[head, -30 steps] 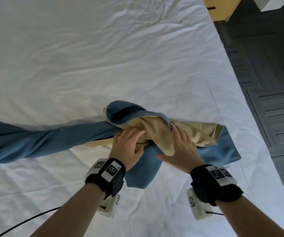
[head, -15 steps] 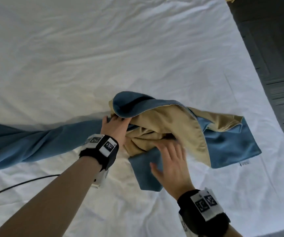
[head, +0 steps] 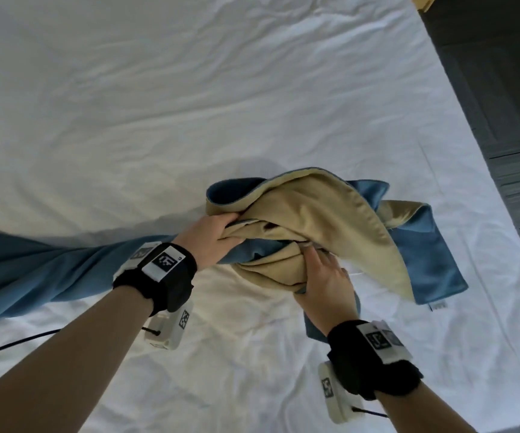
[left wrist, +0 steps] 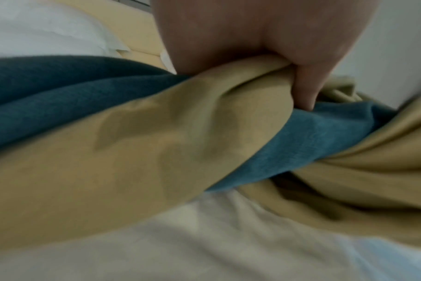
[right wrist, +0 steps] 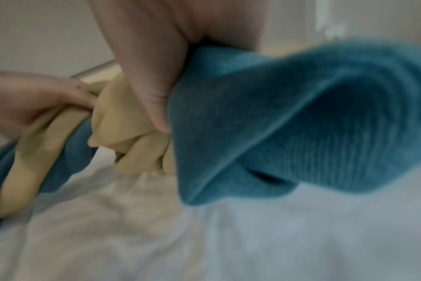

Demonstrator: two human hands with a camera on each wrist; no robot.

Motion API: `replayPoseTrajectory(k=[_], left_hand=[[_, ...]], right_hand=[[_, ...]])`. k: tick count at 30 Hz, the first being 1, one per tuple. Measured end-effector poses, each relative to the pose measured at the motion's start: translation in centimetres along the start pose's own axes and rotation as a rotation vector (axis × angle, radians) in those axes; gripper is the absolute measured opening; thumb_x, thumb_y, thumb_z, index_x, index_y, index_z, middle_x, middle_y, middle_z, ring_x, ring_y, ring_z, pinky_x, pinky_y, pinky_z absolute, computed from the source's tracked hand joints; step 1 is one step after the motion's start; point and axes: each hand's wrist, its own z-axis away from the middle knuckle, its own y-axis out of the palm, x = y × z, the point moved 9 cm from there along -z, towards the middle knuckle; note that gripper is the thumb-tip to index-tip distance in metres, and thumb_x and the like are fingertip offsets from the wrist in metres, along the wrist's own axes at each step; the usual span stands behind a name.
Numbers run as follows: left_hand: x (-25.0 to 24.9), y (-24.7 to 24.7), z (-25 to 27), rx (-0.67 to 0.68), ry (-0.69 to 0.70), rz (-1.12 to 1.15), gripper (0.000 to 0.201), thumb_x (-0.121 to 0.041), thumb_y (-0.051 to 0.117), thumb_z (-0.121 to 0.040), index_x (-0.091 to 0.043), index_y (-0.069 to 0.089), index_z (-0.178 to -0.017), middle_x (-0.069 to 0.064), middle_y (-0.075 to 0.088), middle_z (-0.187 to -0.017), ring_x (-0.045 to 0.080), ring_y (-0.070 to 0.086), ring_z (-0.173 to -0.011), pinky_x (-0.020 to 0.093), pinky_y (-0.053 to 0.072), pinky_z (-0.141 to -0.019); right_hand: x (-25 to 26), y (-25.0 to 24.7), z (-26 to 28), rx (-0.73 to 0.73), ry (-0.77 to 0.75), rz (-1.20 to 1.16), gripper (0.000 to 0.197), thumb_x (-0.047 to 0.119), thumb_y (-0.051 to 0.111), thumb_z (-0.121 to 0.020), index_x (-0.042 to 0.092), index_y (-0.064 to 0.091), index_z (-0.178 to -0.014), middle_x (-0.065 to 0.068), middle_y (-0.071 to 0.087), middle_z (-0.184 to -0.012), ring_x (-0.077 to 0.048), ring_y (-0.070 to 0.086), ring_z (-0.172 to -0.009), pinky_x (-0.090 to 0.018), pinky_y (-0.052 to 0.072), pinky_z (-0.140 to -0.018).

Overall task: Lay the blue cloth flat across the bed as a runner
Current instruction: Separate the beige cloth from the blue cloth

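Observation:
The blue cloth (head: 49, 267) with a tan underside stretches in a twisted rope from the left edge across the white bed (head: 252, 89) to a bunched, half-turned end (head: 424, 257) near the right side. My left hand (head: 212, 235) grips a tan fold of the bunch; the left wrist view shows its fingers (left wrist: 305, 89) curled round the tan and blue cloth (left wrist: 156, 142). My right hand (head: 324, 279) grips the bunch from below, and its thumb (right wrist: 154, 98) pinches the blue cloth (right wrist: 301, 123) in the right wrist view. The cloth hides most fingertips.
The wrinkled white sheet covers the whole bed. The bed's right edge (head: 502, 195) runs diagonally, with dark grey floor (head: 509, 89) beyond it. A corner of yellow furniture (head: 423, 3) shows at the top right. A black cable (head: 11, 343) trails from my left wrist.
My right hand went from lying flat on the blue corner to gripping the tan bunch. My left hand shifted right onto the tan fold. The cloth's end has turned over further.

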Motion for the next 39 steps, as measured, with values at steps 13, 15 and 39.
replayPoseTrajectory(k=[13,15,39], left_hand=[[-1.8,-4.7,1.3,-0.252,-0.001,-0.172,0.029,-0.023,0.046,-0.094,-0.016,0.05,-0.122,0.022,0.068,-0.1,0.042,0.062,-0.088,0.047,0.051,-0.077],[-1.7,-3.2,1.5,-0.2,-0.022,-0.191,0.028,-0.023,0.046,-0.094,-0.015,0.049,-0.12,0.021,0.068,-0.098,0.041,0.062,-0.087,0.046,0.051,-0.076],[-2.2,9.7,4.6,0.206,0.253,-0.571,0.037,-0.015,0.043,-0.091,-0.018,0.046,-0.128,0.004,0.049,-0.133,0.029,0.053,-0.115,0.041,0.043,-0.096]], right_hand=[[-7.9,-15.8,-0.4,-0.373,-0.171,0.573,0.046,0.002,0.077,-0.056,0.012,0.066,-0.099,-0.012,0.062,-0.091,-0.035,0.055,-0.081,-0.043,0.038,-0.07],[-10.1,-14.3,0.5,-0.294,-0.052,0.603,0.046,0.0,0.076,-0.062,0.013,0.066,-0.104,-0.017,0.062,-0.1,-0.038,0.058,-0.092,-0.049,0.044,-0.078],[9.5,3.9,-3.8,0.536,-0.971,0.933,0.05,0.018,0.038,-0.098,0.028,0.025,-0.146,0.0,0.044,-0.144,-0.031,0.015,-0.144,-0.059,-0.002,-0.116]])
